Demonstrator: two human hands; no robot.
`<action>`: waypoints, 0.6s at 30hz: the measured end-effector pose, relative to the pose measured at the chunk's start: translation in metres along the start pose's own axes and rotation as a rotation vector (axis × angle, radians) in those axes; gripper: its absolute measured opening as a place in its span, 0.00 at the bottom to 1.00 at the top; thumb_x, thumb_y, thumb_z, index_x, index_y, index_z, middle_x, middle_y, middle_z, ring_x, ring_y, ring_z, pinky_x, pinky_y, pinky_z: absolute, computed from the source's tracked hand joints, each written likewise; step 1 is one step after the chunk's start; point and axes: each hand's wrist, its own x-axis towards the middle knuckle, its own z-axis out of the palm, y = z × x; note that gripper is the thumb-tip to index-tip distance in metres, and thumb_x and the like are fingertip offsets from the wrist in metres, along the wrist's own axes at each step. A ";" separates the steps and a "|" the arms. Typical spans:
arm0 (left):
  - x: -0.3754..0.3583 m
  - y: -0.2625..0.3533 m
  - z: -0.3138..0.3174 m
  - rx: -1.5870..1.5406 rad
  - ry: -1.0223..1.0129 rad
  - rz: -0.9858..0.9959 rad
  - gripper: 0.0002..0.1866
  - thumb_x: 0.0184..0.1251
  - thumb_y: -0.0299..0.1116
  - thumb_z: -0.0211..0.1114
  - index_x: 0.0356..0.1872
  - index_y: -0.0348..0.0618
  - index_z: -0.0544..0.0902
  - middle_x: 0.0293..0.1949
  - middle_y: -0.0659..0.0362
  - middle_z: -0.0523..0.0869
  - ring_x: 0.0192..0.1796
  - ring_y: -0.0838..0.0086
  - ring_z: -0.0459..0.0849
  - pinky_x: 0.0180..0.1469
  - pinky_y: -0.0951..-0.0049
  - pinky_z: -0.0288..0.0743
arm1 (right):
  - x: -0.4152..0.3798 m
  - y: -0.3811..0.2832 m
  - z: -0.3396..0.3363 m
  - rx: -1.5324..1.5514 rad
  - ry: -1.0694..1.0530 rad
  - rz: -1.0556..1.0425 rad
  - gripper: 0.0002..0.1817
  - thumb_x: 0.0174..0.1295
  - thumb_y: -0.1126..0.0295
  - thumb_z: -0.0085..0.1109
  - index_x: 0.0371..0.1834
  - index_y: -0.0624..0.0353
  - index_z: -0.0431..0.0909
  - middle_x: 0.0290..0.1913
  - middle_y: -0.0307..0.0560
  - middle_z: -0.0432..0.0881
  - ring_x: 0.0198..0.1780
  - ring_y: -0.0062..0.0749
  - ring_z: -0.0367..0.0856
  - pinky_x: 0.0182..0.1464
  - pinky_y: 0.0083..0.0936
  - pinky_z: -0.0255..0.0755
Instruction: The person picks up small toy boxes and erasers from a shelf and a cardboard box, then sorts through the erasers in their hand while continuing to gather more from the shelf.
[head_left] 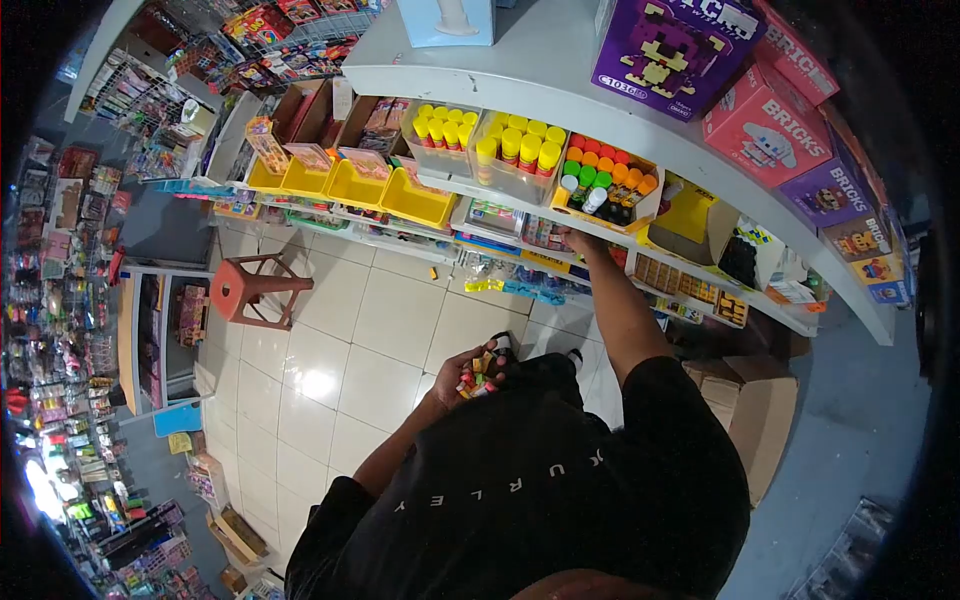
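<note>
My left hand (463, 374) is held in front of my body, its fingers curled around several small red, yellow and green pieces (480, 380). They are too small to name. My right arm reaches forward to the shelf, and my right hand (576, 241) is at a compartment of small colourful packs (545, 234) on the lower tier. Its fingers are mostly hidden there, so a grip cannot be made out. Just above it stands a box of bottles with orange, green and white caps (600, 178). Clear bins of yellow-capped tubes (518, 145) are to its left.
Yellow bins (417, 203) line the shelf at left. Boxed brick sets (768, 130) stand on the upper shelf (540, 88). A red plastic stool (250, 290) is on the tiled floor, and an open cardboard box (765, 420) lies at right. A small yellow item (434, 272) is on the floor.
</note>
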 end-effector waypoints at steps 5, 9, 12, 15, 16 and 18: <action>0.003 -0.002 -0.006 -0.040 -0.006 -0.008 0.13 0.78 0.37 0.46 0.55 0.48 0.75 0.43 0.48 0.83 0.42 0.54 0.83 0.43 0.61 0.82 | 0.002 -0.001 0.001 -0.366 0.002 -0.238 0.08 0.57 0.64 0.63 0.39 0.51 0.84 0.44 0.44 0.85 0.51 0.40 0.80 0.55 0.39 0.73; 0.004 -0.004 -0.002 -0.033 0.041 0.010 0.14 0.78 0.37 0.46 0.56 0.48 0.75 0.43 0.47 0.83 0.41 0.54 0.83 0.41 0.62 0.82 | -0.003 -0.010 -0.009 -0.128 -0.109 -0.082 0.08 0.57 0.63 0.64 0.36 0.52 0.84 0.42 0.47 0.85 0.51 0.41 0.81 0.56 0.38 0.72; 0.006 -0.003 0.002 -0.058 -0.014 -0.015 0.14 0.78 0.37 0.46 0.56 0.47 0.74 0.43 0.46 0.83 0.41 0.54 0.82 0.43 0.60 0.82 | -0.017 -0.026 -0.033 -0.155 -0.141 -0.097 0.08 0.58 0.64 0.63 0.36 0.53 0.83 0.41 0.48 0.85 0.50 0.42 0.81 0.55 0.37 0.73; 0.008 0.000 0.005 -0.022 -0.020 0.019 0.14 0.78 0.37 0.46 0.57 0.46 0.73 0.44 0.46 0.82 0.41 0.54 0.82 0.46 0.59 0.81 | -0.050 -0.049 -0.052 -0.145 0.095 -0.192 0.07 0.58 0.66 0.60 0.36 0.55 0.83 0.41 0.50 0.85 0.48 0.42 0.82 0.55 0.38 0.73; 0.011 0.002 0.003 -0.021 -0.058 0.018 0.15 0.78 0.37 0.46 0.58 0.46 0.73 0.44 0.46 0.82 0.42 0.54 0.82 0.47 0.59 0.80 | -0.054 -0.051 -0.060 -0.102 0.036 -0.209 0.07 0.58 0.68 0.58 0.36 0.56 0.82 0.40 0.51 0.85 0.47 0.43 0.82 0.53 0.37 0.73; 0.019 0.002 -0.007 -0.041 -0.121 0.020 0.15 0.78 0.37 0.46 0.59 0.45 0.72 0.45 0.46 0.82 0.42 0.54 0.82 0.48 0.59 0.79 | -0.058 -0.046 -0.055 0.089 -0.003 -0.109 0.07 0.59 0.70 0.58 0.37 0.59 0.82 0.36 0.53 0.84 0.40 0.43 0.84 0.46 0.33 0.76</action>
